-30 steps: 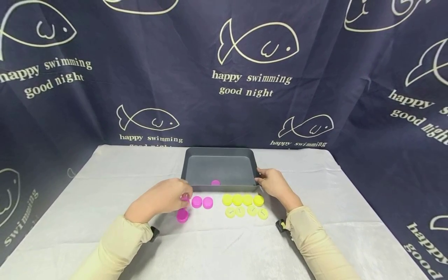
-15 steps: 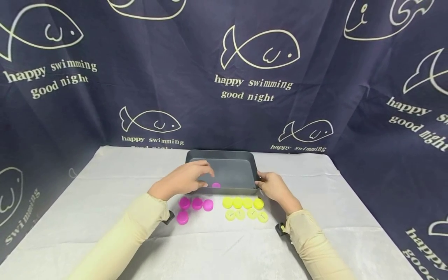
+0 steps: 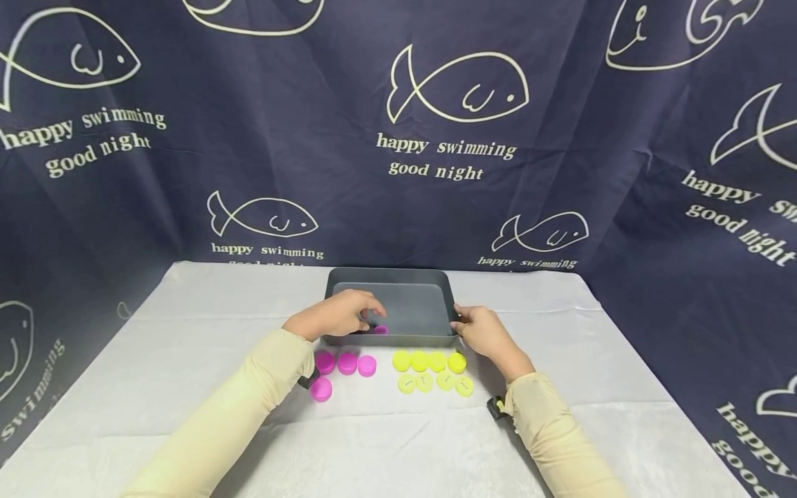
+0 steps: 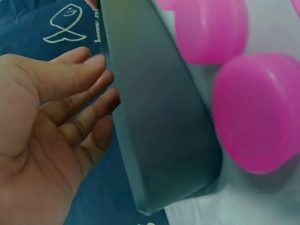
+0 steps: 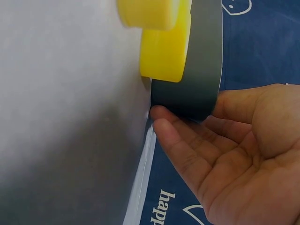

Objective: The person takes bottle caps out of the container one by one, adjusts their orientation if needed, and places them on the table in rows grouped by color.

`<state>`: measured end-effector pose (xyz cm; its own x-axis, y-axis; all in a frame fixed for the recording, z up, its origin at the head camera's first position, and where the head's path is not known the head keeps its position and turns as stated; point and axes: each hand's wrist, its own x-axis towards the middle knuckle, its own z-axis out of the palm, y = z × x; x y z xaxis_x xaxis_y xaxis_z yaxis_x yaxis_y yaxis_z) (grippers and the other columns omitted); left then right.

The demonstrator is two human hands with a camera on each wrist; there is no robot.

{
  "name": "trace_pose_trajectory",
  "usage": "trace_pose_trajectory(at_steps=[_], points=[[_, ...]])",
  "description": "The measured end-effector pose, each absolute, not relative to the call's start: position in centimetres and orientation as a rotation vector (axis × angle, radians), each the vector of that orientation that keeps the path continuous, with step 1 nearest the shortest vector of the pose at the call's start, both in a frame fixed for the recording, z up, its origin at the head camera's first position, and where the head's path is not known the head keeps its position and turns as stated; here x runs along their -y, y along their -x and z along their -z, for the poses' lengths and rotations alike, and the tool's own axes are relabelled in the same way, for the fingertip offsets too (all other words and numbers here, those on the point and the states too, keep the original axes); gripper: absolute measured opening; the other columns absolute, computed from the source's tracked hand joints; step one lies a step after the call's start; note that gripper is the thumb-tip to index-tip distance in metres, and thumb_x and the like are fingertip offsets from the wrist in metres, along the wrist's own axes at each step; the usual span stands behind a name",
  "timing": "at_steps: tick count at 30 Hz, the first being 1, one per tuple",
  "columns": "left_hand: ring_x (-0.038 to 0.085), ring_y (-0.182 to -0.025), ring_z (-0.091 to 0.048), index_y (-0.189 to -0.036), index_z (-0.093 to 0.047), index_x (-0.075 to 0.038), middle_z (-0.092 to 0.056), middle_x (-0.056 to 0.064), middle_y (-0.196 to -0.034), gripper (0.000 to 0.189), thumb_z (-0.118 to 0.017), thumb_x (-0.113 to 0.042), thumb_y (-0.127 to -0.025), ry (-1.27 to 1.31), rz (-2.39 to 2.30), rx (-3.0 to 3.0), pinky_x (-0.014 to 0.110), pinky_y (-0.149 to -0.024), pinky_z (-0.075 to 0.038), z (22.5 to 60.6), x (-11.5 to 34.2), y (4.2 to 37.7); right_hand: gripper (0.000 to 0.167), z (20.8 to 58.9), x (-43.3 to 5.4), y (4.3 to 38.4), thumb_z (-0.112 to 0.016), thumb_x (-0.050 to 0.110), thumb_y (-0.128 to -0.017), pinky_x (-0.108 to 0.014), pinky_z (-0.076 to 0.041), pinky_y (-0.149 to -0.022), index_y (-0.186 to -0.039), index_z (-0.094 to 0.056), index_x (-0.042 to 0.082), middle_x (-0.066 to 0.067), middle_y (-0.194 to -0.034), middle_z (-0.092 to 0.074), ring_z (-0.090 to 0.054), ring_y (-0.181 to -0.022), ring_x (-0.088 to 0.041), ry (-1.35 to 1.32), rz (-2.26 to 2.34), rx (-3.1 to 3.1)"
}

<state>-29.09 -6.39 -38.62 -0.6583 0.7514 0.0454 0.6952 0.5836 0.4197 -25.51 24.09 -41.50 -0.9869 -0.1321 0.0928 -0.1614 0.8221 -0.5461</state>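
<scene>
My left hand (image 3: 342, 313) reaches over the front wall of a dark grey rectangular tray (image 3: 391, 340). Its thumb and fingers are apart and loosely bent near a round pink cap-like piece (image 3: 380, 330) inside; no grip on it shows. In the left wrist view, the hand (image 4: 61, 112) has nothing visible between thumb and fingers. My right hand (image 3: 488, 333) holds the tray's right side near the front corner. In the right wrist view its thumb lies on one side of the wall and its fingers at the lower edge. Several more pink pieces (image 3: 347, 363) lie before the tray.
Several yellow round pieces (image 3: 438, 360) form a row before the tray's right half. Several paler yellow discs (image 3: 424, 382) with dark marks lie in front of them. A white cloth (image 3: 398, 443) covers the table, and a dark blue fish-print curtain (image 3: 349, 124) hangs behind.
My left hand has moved from the pink pieces on the cloth up and right, over the tray's front wall. My right hand keeps its hold at the tray's side.
</scene>
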Motion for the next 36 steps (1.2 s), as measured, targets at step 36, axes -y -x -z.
trace_pose_trajectory(at_steps=[36], points=[[0.011,-0.082,-0.059,-0.1,-0.076,-0.012,-0.067,-0.006,-0.087,0.024,-0.072,0.003,-0.082,-1.185,-0.59,-2.679,0.027,-0.08,-0.051,41.4,4.9,31.1,0.045,41.4,-24.1,25.5,-0.063,0.013,-0.096,-0.047,-0.048,-0.095,-0.135,-0.055,-0.008,-0.02,-0.138,-0.056,-0.053,-0.128,-0.035,-0.245,-0.898,2.949]])
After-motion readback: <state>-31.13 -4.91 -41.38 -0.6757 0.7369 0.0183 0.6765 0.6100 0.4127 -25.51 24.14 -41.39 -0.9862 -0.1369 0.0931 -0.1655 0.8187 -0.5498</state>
